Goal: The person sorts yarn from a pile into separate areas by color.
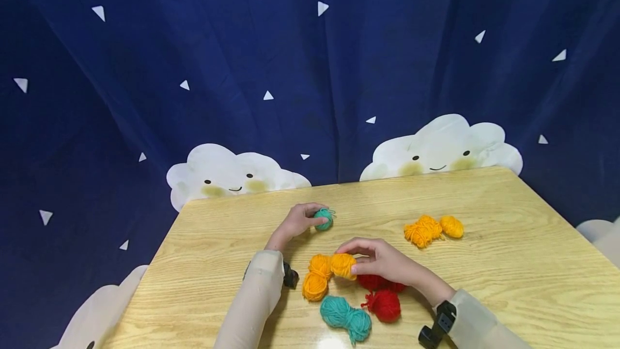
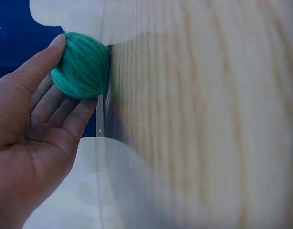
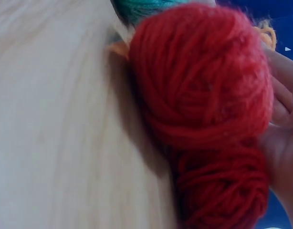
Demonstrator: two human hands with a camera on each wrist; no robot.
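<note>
Thumb and fingers of my left hand (image 1: 296,222) pinch a small green yarn ball (image 2: 82,67) toward the back of the table. My right hand (image 1: 385,260) grips an orange-yellow yarn ball (image 1: 343,266), thumb on its near side and fingers over the far side. Left of that ball are two more orange-yellow yarn balls (image 1: 315,286), close together. Red yarn balls (image 1: 386,306) lie under and in front of the right hand, partly hidden by it in the head view. In the right wrist view a red yarn ball (image 3: 204,76) blocks most of that hand.
Nearer the front edge lie two teal yarn balls (image 1: 336,311) side by side. Farther right on the wooden table (image 1: 504,263) is another orange-yellow yarn bundle (image 1: 423,231) with a smaller ball beside it. A dark blue curtain (image 1: 290,58) with clouds hangs behind the table.
</note>
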